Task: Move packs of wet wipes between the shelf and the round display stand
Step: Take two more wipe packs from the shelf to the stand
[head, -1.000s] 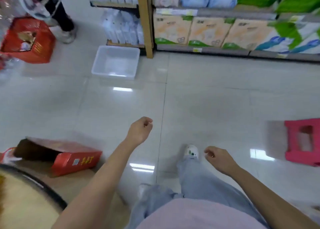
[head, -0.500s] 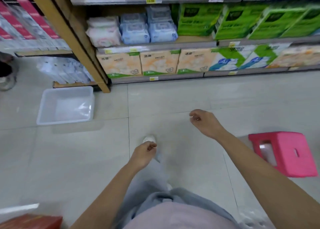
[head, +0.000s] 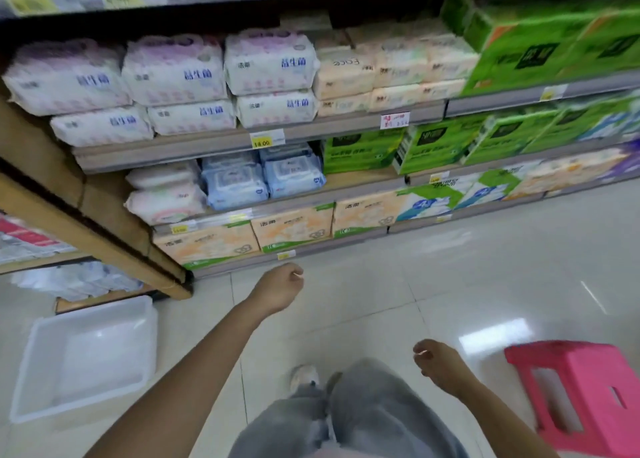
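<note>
Shelving [head: 242, 142] fills the view from nine o'clock round to three, its tiers stacked with soft goods. Green cartons [head: 540, 42] crowd the two o'clock corner, and white-and-pink bundles [head: 173, 73] with blue lettering too blurred to read sit at eleven. Below them, on the second tier from the floor, lie the packs of wet wipes [head: 263, 177]: blue ones at twelve o'clock, just beside pale pink ones [head: 166, 194] at their left. A yellow tag [head: 261, 142] above them reads 14.00. Peach cartons [head: 294, 229] line the bottom tier.

On the tiled floor, a clear plastic tub [head: 86, 357] rests at eight o'clock and a pink stool [head: 585, 395] at four, both well apart from the shelf front.

The left hand [head: 280, 289] reaches toward twelve, fingers loosely curled, gripping nothing and touching nothing. The right hand [head: 440, 364] hangs at five o'clock, likewise half-curled and empty. Grey trousers [head: 346, 419] and a pale shoe [head: 304, 378] show at six.
</note>
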Tool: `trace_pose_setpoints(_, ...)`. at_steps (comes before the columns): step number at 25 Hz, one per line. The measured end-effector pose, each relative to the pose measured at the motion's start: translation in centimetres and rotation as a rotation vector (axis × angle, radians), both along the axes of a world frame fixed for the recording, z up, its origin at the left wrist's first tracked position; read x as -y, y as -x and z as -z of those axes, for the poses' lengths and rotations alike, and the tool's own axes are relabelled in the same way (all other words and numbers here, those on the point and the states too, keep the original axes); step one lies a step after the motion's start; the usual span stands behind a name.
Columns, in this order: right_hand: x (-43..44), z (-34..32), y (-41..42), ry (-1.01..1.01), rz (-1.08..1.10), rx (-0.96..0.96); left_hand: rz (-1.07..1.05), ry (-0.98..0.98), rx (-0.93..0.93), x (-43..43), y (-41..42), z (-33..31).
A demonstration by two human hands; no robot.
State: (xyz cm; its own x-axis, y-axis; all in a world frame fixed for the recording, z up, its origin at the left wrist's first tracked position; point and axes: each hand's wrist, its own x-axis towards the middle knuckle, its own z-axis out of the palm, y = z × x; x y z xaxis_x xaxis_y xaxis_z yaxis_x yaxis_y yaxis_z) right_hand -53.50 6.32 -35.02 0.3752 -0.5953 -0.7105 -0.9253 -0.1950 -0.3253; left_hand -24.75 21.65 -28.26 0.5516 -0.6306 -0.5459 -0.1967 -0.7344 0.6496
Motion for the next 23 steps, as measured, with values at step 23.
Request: trace_pose_setpoints(23, 34.1, -32.8, -38.1, 0.821, 0.05, 1.276, -0.35, 0.99, 0.769, 36.3, -22.3, -28.3)
